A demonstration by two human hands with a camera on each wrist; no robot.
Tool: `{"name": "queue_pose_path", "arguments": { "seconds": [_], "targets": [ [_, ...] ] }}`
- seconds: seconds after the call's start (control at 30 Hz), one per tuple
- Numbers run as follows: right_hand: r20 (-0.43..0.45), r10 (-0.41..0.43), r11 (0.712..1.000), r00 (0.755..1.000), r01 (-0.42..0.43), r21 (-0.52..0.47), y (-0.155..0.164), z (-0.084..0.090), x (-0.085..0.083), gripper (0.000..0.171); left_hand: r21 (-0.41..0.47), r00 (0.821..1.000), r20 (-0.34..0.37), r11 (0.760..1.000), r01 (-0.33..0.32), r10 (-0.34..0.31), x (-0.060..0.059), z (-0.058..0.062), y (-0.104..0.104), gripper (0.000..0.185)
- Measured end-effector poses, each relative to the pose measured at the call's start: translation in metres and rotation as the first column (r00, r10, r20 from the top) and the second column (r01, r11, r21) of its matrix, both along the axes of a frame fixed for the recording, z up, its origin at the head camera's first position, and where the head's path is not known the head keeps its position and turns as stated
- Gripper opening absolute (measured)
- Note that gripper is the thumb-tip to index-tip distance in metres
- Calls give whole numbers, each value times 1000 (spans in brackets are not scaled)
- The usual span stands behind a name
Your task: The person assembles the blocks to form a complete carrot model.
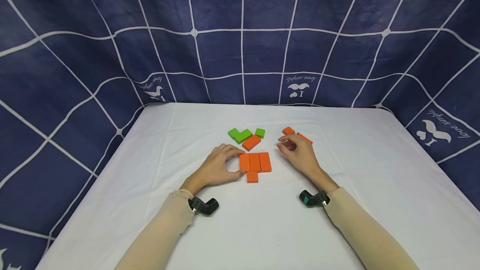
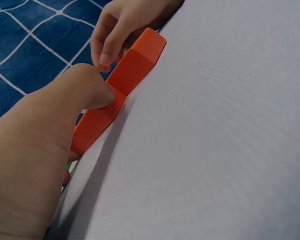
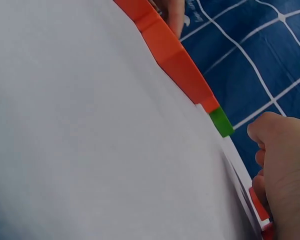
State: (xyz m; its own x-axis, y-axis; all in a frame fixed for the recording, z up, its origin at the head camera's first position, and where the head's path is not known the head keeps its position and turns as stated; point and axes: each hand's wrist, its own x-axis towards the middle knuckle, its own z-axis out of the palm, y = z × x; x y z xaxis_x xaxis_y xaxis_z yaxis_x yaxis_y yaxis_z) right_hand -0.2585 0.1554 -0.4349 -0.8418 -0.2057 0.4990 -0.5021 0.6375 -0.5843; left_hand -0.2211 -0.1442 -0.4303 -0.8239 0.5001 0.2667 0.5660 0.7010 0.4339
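Three orange blocks (image 1: 255, 162) lie side by side on the white table, with a smaller orange block (image 1: 252, 177) against their near edge. My left hand (image 1: 219, 166) pinches the leftmost block of the row, thumb at its near end and index finger at its far end. In the left wrist view the thumb (image 2: 102, 95) touches an orange side face. My right hand (image 1: 300, 153) hovers to the right of the row, fingers loosely curled, and I see nothing held in it. Just beyond it lie a small orange block (image 1: 288, 130) and a longer orange block (image 1: 305, 138), partly hidden.
Behind the row sit a loose orange block (image 1: 251, 142) and several green blocks (image 1: 243, 136). A white cloth covers the table (image 1: 232, 228). Dark blue curtain (image 1: 225, 53) with white grid lines hangs beyond the far edge and along both sides.
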Motion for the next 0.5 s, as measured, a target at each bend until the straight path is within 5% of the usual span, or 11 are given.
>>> {"name": "queue_pose_path", "arguments": {
  "seconds": [0.5],
  "targets": [
    [-23, -112, 993, 993, 111, -49, 13, 3, -15, 24, 6, 1000, 6, 1000, -8, 8, 0, 1, 0, 56]
  ]
}}
